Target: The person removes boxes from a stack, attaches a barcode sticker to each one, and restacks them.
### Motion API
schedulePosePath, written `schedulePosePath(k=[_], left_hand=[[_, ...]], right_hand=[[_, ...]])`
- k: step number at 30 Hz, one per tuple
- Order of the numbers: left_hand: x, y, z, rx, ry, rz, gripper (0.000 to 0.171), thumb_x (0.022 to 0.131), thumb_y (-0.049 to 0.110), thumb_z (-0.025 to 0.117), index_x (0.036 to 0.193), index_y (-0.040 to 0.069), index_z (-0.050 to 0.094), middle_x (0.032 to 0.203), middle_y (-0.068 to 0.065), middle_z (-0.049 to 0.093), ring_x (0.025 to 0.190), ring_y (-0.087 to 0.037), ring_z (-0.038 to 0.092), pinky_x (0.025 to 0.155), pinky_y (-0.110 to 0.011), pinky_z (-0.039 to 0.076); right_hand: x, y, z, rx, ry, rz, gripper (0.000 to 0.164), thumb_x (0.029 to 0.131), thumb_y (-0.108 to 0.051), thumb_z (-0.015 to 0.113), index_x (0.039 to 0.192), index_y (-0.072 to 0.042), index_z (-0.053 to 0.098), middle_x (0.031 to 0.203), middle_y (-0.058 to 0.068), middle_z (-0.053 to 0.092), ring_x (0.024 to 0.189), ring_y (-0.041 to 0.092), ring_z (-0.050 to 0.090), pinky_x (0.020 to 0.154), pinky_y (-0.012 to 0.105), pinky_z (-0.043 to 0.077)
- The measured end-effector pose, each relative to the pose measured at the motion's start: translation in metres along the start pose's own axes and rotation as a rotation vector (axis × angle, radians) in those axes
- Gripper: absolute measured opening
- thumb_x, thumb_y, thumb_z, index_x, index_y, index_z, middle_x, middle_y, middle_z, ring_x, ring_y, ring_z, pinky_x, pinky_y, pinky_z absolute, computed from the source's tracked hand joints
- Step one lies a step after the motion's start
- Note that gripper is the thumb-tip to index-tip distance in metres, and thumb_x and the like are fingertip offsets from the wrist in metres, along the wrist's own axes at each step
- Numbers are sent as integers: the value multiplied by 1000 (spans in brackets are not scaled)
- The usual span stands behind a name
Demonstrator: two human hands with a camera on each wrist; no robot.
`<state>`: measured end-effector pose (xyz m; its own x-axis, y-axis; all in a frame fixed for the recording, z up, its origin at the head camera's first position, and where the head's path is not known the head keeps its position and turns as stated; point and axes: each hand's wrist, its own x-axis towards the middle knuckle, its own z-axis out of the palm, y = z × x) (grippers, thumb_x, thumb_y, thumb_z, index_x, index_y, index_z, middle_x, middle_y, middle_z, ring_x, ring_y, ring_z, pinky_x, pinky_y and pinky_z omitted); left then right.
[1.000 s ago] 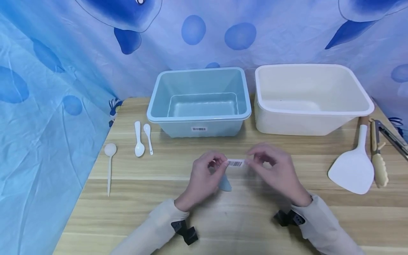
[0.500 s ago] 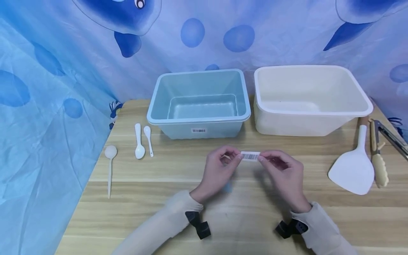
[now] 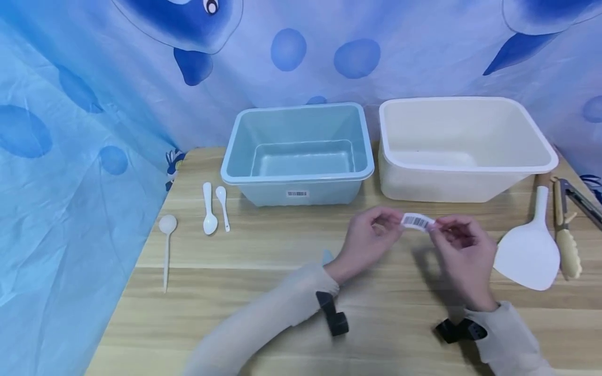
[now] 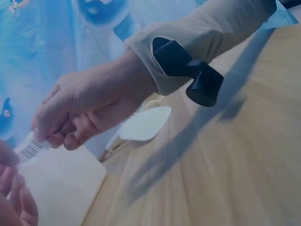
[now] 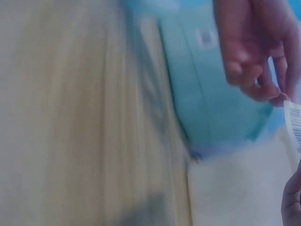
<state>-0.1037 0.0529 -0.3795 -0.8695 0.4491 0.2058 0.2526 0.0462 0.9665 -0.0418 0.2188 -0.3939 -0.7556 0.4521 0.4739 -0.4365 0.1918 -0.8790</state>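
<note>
A bent barcode label above the wooden table.
The left hand pinches its left end and the right hand its right end, both with curled fingers; the white bin stands on the far side.

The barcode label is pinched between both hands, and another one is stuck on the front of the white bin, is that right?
Not quite: the head view shows the stuck label on the blue bin, not the white bin. The left hand and right hand do pinch the barcode label.
</note>
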Motion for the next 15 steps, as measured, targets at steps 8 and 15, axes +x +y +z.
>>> schedulePosePath(k=[8, 15], left_hand=[[34, -1, 35, 62, -109, -16, 37, 83, -9, 64, 118, 5, 65, 115, -7, 68, 78, 1, 61, 74, -11, 52], [54, -8, 52, 109, -83, -61, 43, 82, -8, 62, 122, 8, 65, 115, -3, 68, 73, 5, 55, 68, -8, 49]], right_hand=[[33, 14, -31, -258, 109, 75, 15, 81, 11, 68, 93, 3, 63, 84, -11, 66, 73, -2, 64, 66, 7, 52], [52, 33, -36, -134, 173, 161, 15, 80, 8, 71, 87, -4, 65, 82, -3, 66, 69, 3, 63, 59, 10, 52]])
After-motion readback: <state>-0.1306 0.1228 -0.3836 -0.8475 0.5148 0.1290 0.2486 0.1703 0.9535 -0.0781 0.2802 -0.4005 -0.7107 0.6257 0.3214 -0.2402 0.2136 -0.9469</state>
